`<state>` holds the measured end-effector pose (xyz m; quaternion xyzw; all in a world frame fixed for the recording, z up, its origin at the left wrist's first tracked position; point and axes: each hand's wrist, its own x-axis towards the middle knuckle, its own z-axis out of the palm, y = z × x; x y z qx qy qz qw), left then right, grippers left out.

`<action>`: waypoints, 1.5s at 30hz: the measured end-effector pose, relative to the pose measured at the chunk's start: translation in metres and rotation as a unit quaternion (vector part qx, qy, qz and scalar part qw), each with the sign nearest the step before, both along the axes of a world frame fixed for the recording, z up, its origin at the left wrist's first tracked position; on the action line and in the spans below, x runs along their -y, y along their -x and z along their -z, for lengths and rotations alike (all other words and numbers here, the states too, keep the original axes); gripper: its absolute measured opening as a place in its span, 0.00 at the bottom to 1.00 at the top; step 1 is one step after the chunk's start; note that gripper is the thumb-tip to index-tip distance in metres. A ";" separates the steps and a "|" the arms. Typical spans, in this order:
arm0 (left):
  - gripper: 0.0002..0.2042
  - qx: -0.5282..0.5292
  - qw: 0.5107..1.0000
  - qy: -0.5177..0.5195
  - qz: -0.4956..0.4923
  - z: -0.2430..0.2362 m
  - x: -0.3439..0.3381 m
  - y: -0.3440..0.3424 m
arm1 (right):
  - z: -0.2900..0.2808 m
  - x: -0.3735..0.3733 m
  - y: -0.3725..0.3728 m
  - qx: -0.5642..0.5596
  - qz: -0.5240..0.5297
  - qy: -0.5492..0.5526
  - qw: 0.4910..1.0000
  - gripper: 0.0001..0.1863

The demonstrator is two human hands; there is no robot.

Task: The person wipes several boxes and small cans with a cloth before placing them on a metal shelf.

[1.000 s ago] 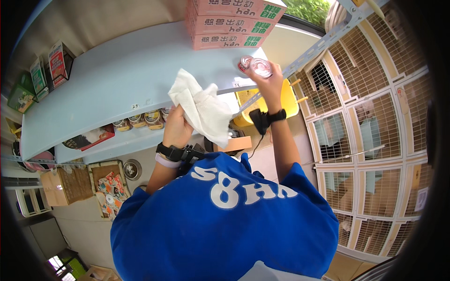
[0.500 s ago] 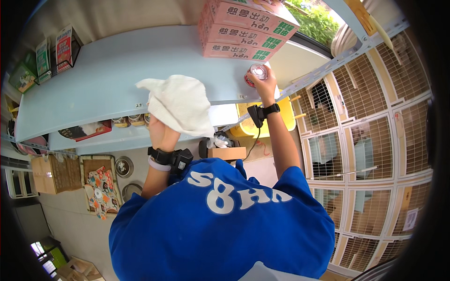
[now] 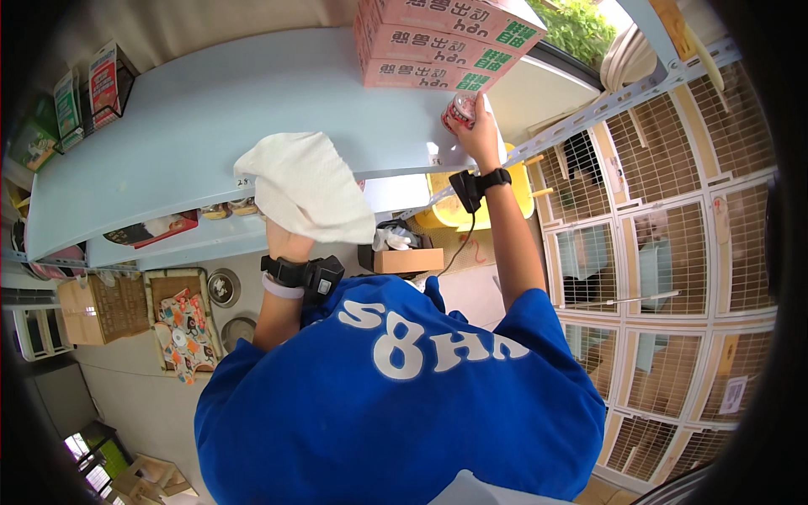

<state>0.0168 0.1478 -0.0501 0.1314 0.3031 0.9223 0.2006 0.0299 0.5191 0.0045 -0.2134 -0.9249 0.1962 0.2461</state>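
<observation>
My left hand point(image 3: 288, 240) holds a crumpled white cloth point(image 3: 303, 181) by the front edge of the pale blue shelf point(image 3: 194, 101); its fingers are mostly covered by the cloth. My right hand point(image 3: 480, 130) is closed around small red-and-white round cans point(image 3: 460, 109) at the shelf's right end, just in front of a stack of pink cardboard boxes point(image 3: 425, 46). Whether the cans rest on the shelf is hard to tell.
Packets in a wire rack point(image 3: 105, 84) stand at the shelf's left end. Below are jars point(image 3: 215, 210), a yellow bin point(image 3: 446, 215), a cardboard box point(image 3: 408, 261) and steel bowls point(image 3: 223, 286). Wire-door cages point(image 3: 661, 252) fill the right side, beside a perforated metal upright point(image 3: 572, 118).
My left hand has moved left with the cloth, which is now more spread out. My right hand has pushed the cans farther back and right, closer to the pink boxes.
</observation>
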 end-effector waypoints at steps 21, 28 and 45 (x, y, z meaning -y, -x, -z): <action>0.24 0.062 0.958 -0.273 -0.067 0.004 0.076 -0.053 | 0.164 0.113 -0.023 0.268 -0.320 0.159 0.895 0.13; 0.25 0.237 0.940 -0.167 -0.183 0.033 0.103 -0.109 | 0.279 0.094 0.055 0.409 -0.281 0.016 0.868 0.36; 0.26 0.121 0.926 0.248 -0.256 0.039 0.118 -0.121 | 0.321 0.093 0.053 0.198 -0.204 -0.025 0.958 0.26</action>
